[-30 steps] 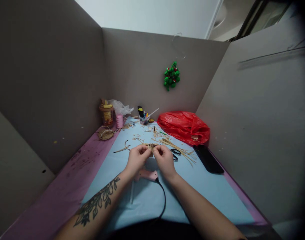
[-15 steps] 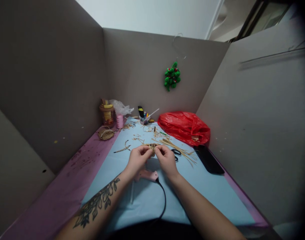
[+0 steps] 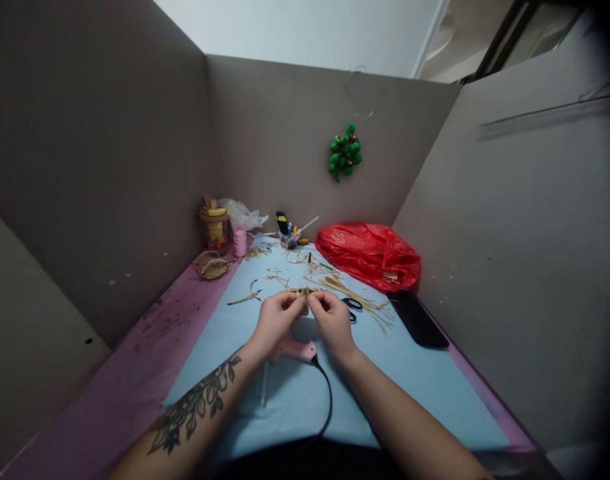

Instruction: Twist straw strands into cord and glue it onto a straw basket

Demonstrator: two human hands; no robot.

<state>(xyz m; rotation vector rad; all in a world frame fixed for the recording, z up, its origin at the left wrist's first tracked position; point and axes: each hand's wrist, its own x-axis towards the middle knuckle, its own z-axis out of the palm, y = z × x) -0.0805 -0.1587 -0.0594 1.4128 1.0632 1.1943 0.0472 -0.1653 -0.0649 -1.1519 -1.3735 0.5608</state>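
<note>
A small tan, straw-like piece (image 3: 305, 298) is pinched between my two hands above the blue sheet; its exact form is too small to make out. My left hand (image 3: 279, 315) closes on its left side with thumb and forefinger. From the right, my right hand (image 3: 332, 318) grips the same piece, fingers curled. Below my hands lies a pink glue gun (image 3: 297, 351), its nozzle end partly hidden by my left wrist, with a black cord running toward me. Black-handled scissors (image 3: 353, 307) lie just right of my right hand, their blades hidden.
Straw strips (image 3: 359, 300) spread beyond my right hand; twigs (image 3: 247, 295) lie to the left. A red plastic bag (image 3: 369, 253), a black tray-like object (image 3: 419, 320), a pink thread spool (image 3: 239, 243), a brown jar (image 3: 215, 230) and a small woven piece (image 3: 212, 267) stand around. Grey partitions (image 3: 285, 133) enclose the table.
Almost nothing differs. My right fingertips have shifted very slightly on the straw-like piece, and both hands stay in place.
</note>
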